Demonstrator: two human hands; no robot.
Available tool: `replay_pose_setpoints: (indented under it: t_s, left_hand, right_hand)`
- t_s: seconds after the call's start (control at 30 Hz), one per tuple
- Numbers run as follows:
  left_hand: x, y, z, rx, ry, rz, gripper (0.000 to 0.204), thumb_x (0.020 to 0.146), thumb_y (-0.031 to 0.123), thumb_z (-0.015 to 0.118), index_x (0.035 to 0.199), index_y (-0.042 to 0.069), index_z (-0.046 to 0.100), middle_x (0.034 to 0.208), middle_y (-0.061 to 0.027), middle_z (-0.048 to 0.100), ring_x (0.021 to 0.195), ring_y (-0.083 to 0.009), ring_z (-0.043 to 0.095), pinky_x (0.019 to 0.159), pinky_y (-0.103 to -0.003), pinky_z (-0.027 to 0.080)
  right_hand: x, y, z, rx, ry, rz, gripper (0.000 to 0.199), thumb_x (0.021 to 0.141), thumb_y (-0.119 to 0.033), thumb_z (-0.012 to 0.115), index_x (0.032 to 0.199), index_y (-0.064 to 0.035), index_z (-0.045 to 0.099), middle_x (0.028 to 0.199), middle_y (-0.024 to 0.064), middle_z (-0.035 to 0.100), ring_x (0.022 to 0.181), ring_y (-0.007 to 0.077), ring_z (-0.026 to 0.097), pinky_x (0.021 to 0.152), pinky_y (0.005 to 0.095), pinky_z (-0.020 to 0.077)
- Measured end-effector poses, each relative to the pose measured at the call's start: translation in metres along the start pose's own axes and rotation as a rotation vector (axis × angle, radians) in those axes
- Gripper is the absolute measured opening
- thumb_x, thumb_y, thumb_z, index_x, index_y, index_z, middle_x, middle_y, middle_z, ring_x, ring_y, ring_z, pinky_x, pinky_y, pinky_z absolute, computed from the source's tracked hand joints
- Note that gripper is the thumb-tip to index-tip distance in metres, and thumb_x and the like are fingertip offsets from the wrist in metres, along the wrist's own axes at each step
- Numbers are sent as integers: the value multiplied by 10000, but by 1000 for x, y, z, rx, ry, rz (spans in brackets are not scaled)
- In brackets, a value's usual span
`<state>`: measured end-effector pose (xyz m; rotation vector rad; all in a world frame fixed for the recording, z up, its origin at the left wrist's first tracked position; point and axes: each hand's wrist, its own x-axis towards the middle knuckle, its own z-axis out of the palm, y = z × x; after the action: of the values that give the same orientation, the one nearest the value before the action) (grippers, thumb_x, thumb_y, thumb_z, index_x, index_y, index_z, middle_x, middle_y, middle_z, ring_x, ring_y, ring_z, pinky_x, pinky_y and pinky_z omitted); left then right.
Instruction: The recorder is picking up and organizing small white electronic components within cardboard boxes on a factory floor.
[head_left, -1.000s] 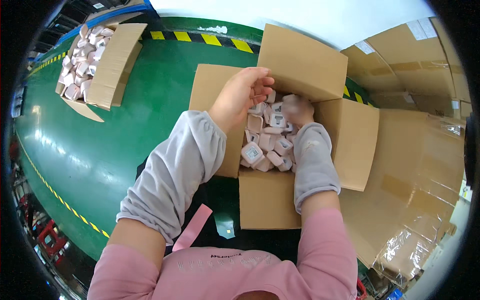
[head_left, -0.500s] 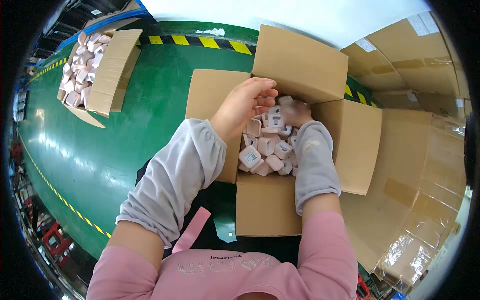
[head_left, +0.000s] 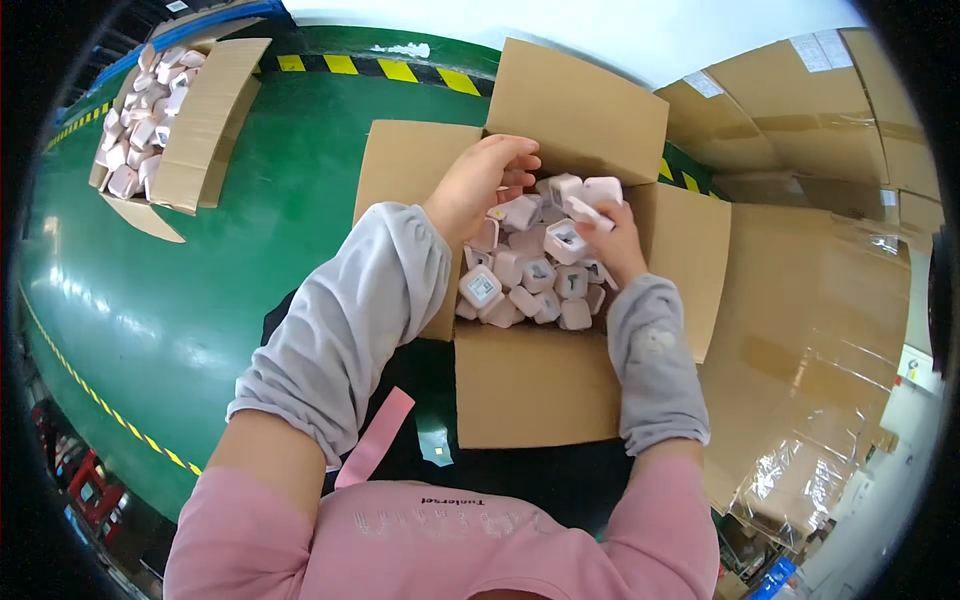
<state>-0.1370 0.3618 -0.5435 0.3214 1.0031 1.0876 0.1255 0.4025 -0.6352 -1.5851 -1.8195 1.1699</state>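
An open cardboard box (head_left: 540, 390) stands in front of me, holding a heap of small, pale pink, square cases (head_left: 538, 274) with rounded corners. Some of them have labels or dark inserts showing. Inside the box's right side, my right hand (head_left: 622, 246) is closed on one pale pink case (head_left: 588, 214). Another case (head_left: 602, 190) sits right against it; whether the fingers hold that one too, I cannot tell. My left hand (head_left: 485, 180) hovers by the far left corner of the box, its fingers loosely bent and apart, with nothing visible in them.
At the far left, a second open carton (head_left: 215, 130) is full of similar cases. Large cardboard sheets (head_left: 800, 350) and taped cartons (head_left: 800, 110) line the right side. A yellow-and-black striped strip (head_left: 395, 70) runs along the wall on the green floor (head_left: 300, 180).
My right hand has drawn back from deep in the heap toward the right and now grips a case. The left hand keeps nearly the same pose. The whole view has shifted slightly.
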Motion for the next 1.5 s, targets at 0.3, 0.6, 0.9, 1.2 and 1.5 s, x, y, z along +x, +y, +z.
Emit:
replay_pose_setpoints:
  t_s: [0.3,0.6,0.9,1.2,1.5]
  left_hand:
    - [-17,-13,23,-74,-151,-80,431,829,401,584,1118,93,499,1191,-65,464,1039,-145,471,850,-333,408]
    - [-20,-16,31,-193,-305,166,422,917,393,461,1194,76,488,1090,-58,579,950,-154,577,847,-304,459]
    - [-26,-20,39,-640,-351,114,459,925,450,394,1193,85,468,1121,-87,556,965,-212,569,915,-370,435]
    - [-17,-56,51,-244,-126,31,553,945,493,285,1270,58,391,1221,-112,481,1133,-223,459,984,-356,351]
    - [-23,-94,65,89,368,366,558,943,499,262,1110,-6,433,1021,-160,532,949,-228,499,850,-340,395]
  right_hand:
    - [-74,-121,-55,1000,-228,94,345,737,-82,608,1059,-7,511,921,120,605,767,200,618,669,306,518]
    - [-73,-90,-39,1143,-237,-104,302,791,-247,610,957,-15,511,878,104,590,852,220,608,730,330,522]
    - [-67,-90,-22,1497,-322,-64,436,813,-523,531,897,-97,490,840,73,509,725,225,545,584,327,504]
    - [-70,-88,-13,1248,39,8,309,899,-365,427,1006,-90,517,900,106,578,785,215,590,642,336,516]
    - [-77,-137,8,910,110,281,636,894,-601,283,1127,-58,518,1038,53,573,898,153,565,781,278,459]
